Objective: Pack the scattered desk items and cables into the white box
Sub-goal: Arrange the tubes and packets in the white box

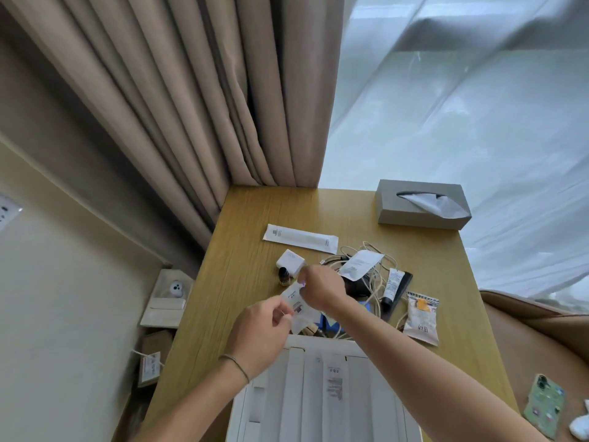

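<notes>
Head view, the only view supplied. Both hands were raised over the desk [242,282], just beyond the far edge of the white box [322,378], which lay open nearest the person. The left hand [261,330] pinched the near end of a small white sachet [294,301] between thumb and fingertips; the right hand [322,288] had its fingers curled and pinched the sachet's far end. The sachet hung above the desk, not yet in the box.

Still unpacked on the desk: a tangle of cables [373,282], a long white sleeve [301,239], a small white cube box [290,261] with a dark bottle [284,276] touching it, a white tube [393,287] and a snack packet [421,317]. A tissue box [422,204] stood at the far right corner.

Assessment: the step in hand appeared to be carrying the sachet to the box. One hand would suffice; it should be laid flat against a wall, leaving room for the bulky cables, which would do best gathered into a loop first.
</notes>
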A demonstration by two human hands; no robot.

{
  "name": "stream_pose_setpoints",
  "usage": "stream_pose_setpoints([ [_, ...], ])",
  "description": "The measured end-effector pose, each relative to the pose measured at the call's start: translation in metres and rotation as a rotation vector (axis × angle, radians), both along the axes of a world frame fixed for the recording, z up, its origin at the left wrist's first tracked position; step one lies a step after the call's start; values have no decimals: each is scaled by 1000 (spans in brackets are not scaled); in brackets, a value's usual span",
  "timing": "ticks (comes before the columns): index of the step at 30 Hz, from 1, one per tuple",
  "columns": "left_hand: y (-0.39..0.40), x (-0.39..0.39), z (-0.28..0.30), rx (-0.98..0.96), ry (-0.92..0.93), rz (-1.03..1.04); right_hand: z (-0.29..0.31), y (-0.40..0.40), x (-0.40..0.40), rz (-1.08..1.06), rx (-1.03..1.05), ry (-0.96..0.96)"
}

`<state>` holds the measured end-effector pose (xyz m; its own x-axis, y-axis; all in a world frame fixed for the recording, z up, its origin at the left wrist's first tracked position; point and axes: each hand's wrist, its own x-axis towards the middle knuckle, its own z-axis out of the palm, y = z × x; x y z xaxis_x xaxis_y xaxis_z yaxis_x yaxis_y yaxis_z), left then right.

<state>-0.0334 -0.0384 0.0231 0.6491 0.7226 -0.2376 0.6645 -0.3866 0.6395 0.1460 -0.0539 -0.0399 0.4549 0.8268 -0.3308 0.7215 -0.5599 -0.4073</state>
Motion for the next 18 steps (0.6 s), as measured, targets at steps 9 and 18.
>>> stream_pose_setpoints([
  [9,23,-11,-10,8,55,72,-31,19,-5,275,-126,-270],
  [18,49,12,-17,12,87,81,-37,14,-21,133,-254,-205],
])
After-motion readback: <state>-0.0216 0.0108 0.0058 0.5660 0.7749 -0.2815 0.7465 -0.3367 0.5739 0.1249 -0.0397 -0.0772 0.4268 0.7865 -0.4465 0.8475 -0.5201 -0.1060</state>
